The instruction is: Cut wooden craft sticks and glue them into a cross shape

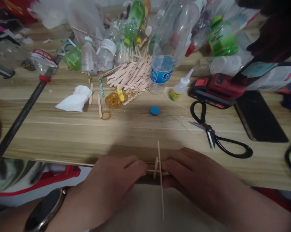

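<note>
At the near edge of the table (130,132), the left hand (118,183) pinches 1 end of a thin crosspiece (150,170); the right hand (198,174) grips near the other end, its exact contact hidden. Between them stand 2 sticks, 1 long (161,190) and 1 short (156,168). Uneven pressure or twisting could snap the crosspiece or skew the sticks. The long stick reaches below the table edge, so a knock there could wrench it. Scissors (209,127) with parted blades lie near the right hand; a careless sweep could cut a finger

A long pale stick (161,190) crosses a bar (150,170) beside a shorter stick (156,168).
</note>
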`<state>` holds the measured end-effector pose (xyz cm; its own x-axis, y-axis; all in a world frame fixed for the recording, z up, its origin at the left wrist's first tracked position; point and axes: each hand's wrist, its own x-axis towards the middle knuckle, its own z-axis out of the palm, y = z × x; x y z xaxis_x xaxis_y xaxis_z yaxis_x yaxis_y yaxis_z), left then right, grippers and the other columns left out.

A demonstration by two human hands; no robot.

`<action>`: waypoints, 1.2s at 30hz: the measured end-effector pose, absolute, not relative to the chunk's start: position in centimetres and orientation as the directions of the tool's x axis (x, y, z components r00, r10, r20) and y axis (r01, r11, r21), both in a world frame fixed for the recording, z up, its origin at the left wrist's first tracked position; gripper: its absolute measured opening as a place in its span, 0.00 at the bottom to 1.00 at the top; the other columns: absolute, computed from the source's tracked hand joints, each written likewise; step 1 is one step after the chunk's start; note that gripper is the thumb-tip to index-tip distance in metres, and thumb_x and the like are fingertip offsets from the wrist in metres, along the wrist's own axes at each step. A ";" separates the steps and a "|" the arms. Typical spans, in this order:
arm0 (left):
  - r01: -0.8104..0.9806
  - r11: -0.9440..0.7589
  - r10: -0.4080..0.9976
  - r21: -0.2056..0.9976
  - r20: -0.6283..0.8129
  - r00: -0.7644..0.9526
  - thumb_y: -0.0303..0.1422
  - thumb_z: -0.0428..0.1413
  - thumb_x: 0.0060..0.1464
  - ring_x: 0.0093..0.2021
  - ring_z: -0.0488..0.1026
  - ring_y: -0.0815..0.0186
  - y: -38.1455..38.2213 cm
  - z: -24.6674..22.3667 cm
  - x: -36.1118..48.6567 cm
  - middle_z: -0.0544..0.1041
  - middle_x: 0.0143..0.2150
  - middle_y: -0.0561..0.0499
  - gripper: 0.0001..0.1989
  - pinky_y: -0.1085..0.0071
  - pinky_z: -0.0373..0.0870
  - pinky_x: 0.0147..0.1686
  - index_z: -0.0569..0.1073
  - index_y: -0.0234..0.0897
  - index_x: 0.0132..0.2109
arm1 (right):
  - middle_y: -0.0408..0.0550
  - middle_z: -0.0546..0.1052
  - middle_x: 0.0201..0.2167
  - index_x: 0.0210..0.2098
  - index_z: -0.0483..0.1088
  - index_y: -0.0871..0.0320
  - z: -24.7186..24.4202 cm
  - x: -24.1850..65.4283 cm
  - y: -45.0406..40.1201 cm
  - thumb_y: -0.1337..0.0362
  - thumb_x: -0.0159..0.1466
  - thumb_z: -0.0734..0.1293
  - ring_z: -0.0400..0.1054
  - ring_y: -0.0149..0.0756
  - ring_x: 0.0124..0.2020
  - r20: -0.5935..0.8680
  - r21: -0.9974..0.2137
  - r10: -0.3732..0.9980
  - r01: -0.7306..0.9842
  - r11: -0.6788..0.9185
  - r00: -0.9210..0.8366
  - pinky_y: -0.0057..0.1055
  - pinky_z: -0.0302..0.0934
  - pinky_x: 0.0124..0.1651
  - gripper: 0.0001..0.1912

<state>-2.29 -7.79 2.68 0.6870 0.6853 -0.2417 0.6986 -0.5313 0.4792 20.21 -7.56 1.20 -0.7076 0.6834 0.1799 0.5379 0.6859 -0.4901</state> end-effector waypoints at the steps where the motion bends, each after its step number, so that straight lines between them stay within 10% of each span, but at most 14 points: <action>1: 0.682 -0.575 0.673 0.451 -0.213 0.708 0.20 0.47 0.53 0.28 0.74 0.63 -7.8 2.6 -2.2 0.79 0.31 0.52 0.13 0.69 0.57 0.24 0.72 0.39 0.33 | 0.44 0.75 0.23 0.28 0.72 0.57 1.0 20.1 -7.7 0.65 0.74 0.53 0.67 0.35 0.24 0.184 -0.483 0.677 0.535 0.694 -0.712 0.34 0.59 0.27 0.22; 12: 0.522 -0.821 0.562 0.231 0.172 0.809 0.17 0.44 0.54 0.17 0.68 0.65 -8.0 2.7 -1.4 0.75 0.21 0.54 0.16 0.65 0.53 0.15 0.69 0.39 0.27 | 0.40 0.77 0.27 0.29 0.70 0.53 0.5 20.2 -8.4 0.76 0.60 0.64 0.71 0.32 0.28 -0.089 -0.801 0.760 0.500 0.329 -0.644 0.27 0.62 0.30 0.11; 19: 0.591 -0.712 0.610 0.379 -0.080 0.788 0.19 0.48 0.48 0.20 0.69 0.67 -7.4 3.4 -1.7 0.76 0.25 0.56 0.11 0.67 0.47 0.18 0.70 0.39 0.31 | 0.46 0.75 0.27 0.28 0.67 0.56 0.5 20.3 -8.3 0.74 0.63 0.61 0.70 0.39 0.30 0.131 -0.587 0.707 0.521 0.620 -0.695 0.34 0.62 0.33 0.11; 24: 0.566 -0.771 0.577 0.292 -0.058 0.815 0.20 0.47 0.48 0.22 0.70 0.64 -6.8 4.1 -1.9 0.76 0.26 0.54 0.12 0.66 0.46 0.21 0.71 0.40 0.33 | 0.37 0.73 0.22 0.26 0.63 0.53 2.0 20.1 -7.1 0.73 0.64 0.61 0.66 0.29 0.22 -0.098 -0.890 0.725 0.386 0.243 -0.682 0.24 0.58 0.24 0.12; 30: 0.549 -0.796 0.557 0.256 -0.049 0.829 0.20 0.46 0.51 0.21 0.69 0.64 -6.5 4.1 -1.7 0.76 0.25 0.53 0.12 0.66 0.49 0.20 0.72 0.39 0.34 | 0.47 0.77 0.30 0.29 0.68 0.55 1.8 20.6 -7.0 0.72 0.64 0.61 0.71 0.38 0.31 -0.048 -0.709 0.733 0.540 0.454 -0.679 0.34 0.65 0.36 0.10; 36: 0.572 -0.800 0.545 0.182 -0.179 0.819 0.21 0.49 0.49 0.24 0.71 0.62 -6.3 4.5 -1.0 0.78 0.27 0.53 0.12 0.67 0.46 0.22 0.73 0.41 0.36 | 0.46 0.78 0.34 0.36 0.69 0.55 1.8 20.7 -6.9 0.70 0.67 0.60 0.72 0.37 0.35 -0.126 -0.795 0.702 0.494 0.351 -0.701 0.31 0.66 0.37 0.08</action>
